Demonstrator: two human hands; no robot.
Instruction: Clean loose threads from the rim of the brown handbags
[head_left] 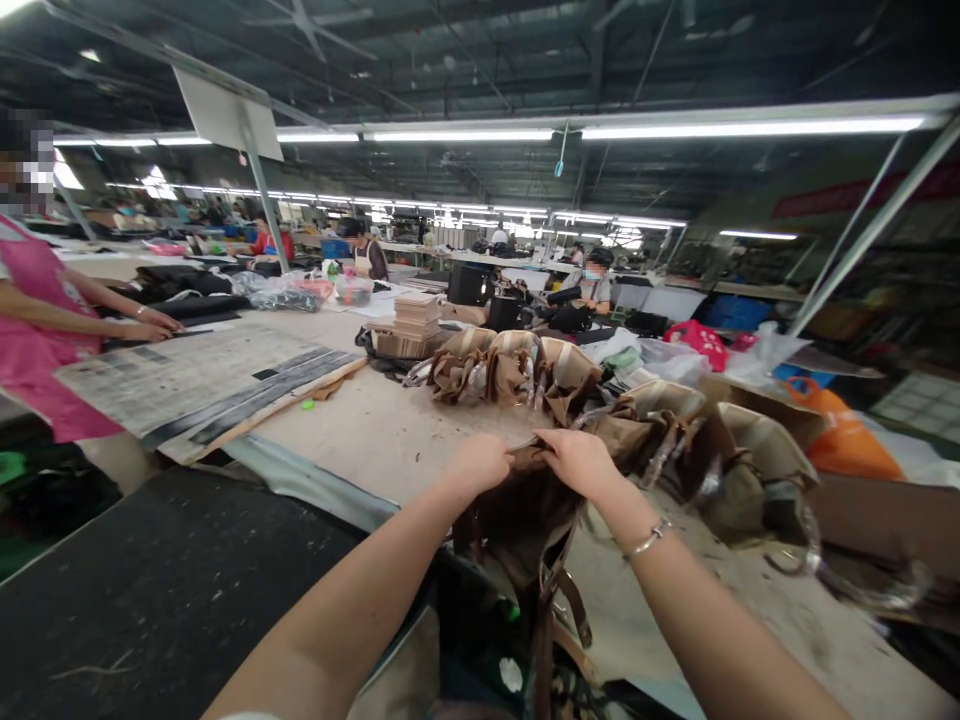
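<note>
Drooping below left fingers (500, 460) and right fingers (556, 446), a brown bag (514, 520) is pinched at its top

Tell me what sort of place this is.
Probably a bag-making factory or workshop: what look like brown bags stand in a row on a long worktable, tube lights run overhead, and another person in pink stands at the left.

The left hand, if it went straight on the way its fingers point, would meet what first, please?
The left hand would probably meet the right hand first, where both hold the brown bag; depth is unclear.
</note>
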